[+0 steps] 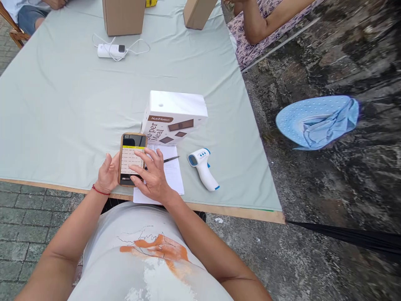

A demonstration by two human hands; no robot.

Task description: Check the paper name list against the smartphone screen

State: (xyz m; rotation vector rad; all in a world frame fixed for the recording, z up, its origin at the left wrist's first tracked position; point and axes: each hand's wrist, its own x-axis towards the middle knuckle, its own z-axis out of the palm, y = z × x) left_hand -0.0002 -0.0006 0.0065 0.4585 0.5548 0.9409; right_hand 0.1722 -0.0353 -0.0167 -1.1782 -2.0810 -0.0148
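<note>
My left hand point(108, 172) is closed around the side of a smartphone point(128, 167) held upright near the table's front edge. Its lit screen shows rows of small text under a yellow band, too small to read. Over the screen hovers my right hand point(152, 175), fingers spread, fingertips at or just above the glass; I cannot tell whether they touch it. Partly under that hand lie white paper sheets point(175, 179) and a dark pen point(171, 159). A white and blue infrared thermometer point(203, 169) rests to the right. Behind the phone stands a white NutriMotion box point(178, 104).
A white device with a coiled cable point(111, 51) lies farther back on the cloth-covered table point(69, 104). Two cardboard boxes point(123, 16) stand at the far side. Parts of two other people show at the top corners. A blue sun hat point(316, 121) lies to the right, off the table.
</note>
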